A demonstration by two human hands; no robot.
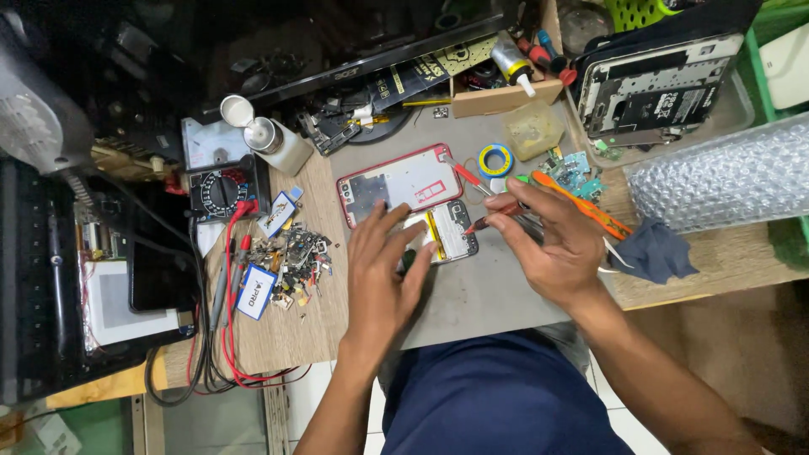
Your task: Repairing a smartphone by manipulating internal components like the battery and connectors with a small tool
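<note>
At the far left of the desk (286, 329), well to the left of the opened phone (445, 236), a black multimeter (221, 190) trails red leads (232, 320), and a heap of small electronic parts (295, 257) lies between it and the phone.

The left hand (383, 274) lies flat at the phone's left end. Its fingers (403, 244) are spread and loosely extended, pressing down on the phone and gripping nothing.

The opened phone lies on the grey mat (472, 295), back off, with a yellow strip showing inside. Just above it on the mat lies a red-rimmed phone back cover (396, 181).

To the right of the phone, the right hand (552, 244) has its fingers (510, 211) pinched shut round a red-handled tool (493, 217), whose tip touches the phone's right end. Further right lie an orange prying tool (581, 202) and a dark blue cloth (657, 251).
</note>
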